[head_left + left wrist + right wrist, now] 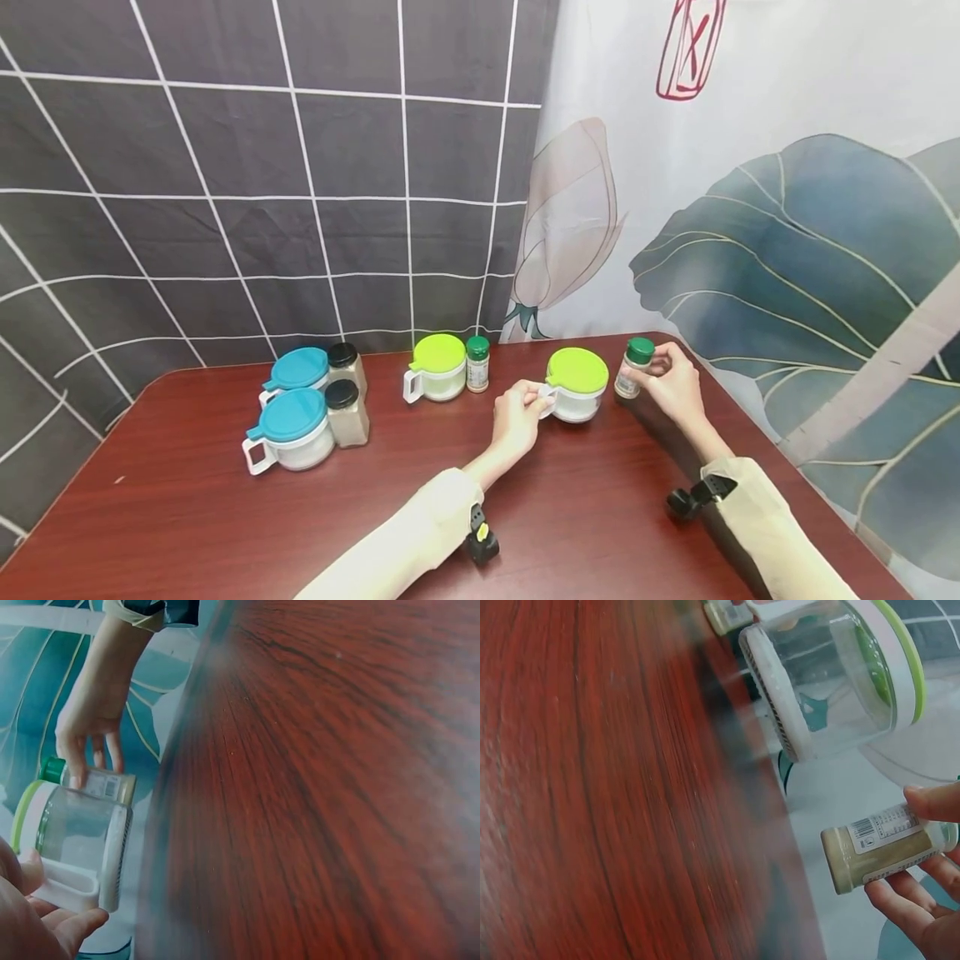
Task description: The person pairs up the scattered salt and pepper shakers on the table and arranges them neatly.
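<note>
My left hand (517, 417) pinches the white handle of a clear seasoning jar (579, 407) with a lime-green lid. In the left wrist view the thumb and fingers close about that handle (69, 885). To the right of it, my right hand (672, 385) grips a small spice bottle (627, 382) with a dark green cap. The right wrist view shows thumb and fingers on opposite sides of this bottle (881, 844), which has a barcode label and light brown contents. Both the jar and the bottle appear raised above the tabletop in the wrist views.
On the reddish-brown table (585, 517), another lime-lidded jar (438, 371) stands beside a green-capped bottle (477, 367). Farther left are two blue-lidded jars (296, 417) and two black-capped shakers (348, 415). A grey grid curtain (345, 150) and a leaf-patterned cloth (810, 250) hang behind.
</note>
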{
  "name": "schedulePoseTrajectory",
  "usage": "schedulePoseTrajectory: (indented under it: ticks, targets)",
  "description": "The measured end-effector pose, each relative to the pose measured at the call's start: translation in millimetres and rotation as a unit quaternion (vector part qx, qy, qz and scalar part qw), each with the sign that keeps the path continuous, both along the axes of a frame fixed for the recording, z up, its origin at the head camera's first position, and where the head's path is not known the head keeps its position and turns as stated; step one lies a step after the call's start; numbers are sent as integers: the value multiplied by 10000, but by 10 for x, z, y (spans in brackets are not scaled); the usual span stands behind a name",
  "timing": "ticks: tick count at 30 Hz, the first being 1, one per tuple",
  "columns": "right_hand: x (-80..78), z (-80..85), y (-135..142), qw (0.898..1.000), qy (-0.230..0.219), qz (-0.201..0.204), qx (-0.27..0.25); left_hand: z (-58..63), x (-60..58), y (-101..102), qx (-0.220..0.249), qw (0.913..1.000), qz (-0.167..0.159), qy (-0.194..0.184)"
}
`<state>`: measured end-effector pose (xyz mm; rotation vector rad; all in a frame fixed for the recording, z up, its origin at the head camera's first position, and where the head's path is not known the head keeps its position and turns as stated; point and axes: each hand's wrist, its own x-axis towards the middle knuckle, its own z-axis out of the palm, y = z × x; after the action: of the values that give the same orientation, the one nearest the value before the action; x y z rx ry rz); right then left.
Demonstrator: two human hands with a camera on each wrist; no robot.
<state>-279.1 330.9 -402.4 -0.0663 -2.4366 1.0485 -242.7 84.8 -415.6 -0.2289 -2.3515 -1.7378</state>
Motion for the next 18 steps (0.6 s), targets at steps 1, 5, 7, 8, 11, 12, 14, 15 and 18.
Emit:
schedulePoseTrajectory:
  ticks: [1,5,7,8,11,12,14,15,18]
  targets:
    - [6,5,-12,10000,9,29,7,2,4,-13,15,10000,-6,5]
    - [31,22,-62,9999,14,133,20,13,20,-77,25,10000,-48,30]
    - [42,29,-86,9998,24,172,33,15,28,-112,28,9999,-74,62]
    - [46,32,-98,9998,27,189,38,14,32,-129,32,9999,-88,71]
    - [55,41,-129,9997,43,236,44,3,42,-178,39,9999,-102,70]
    - [56,42,-137,9997,45,251,50,-2,46,-193,35,9999,-97,69]
    - [58,45,-153,9996,40,272,63,-13,52,-226,32,9999,-93,41]
    - [60,46,-161,9996,38,276,63,-18,56,-241,24,10000,-83,30]
    - [69,44,-182,9995,38,296,71,-24,70,-288,22,10000,-61,-19]
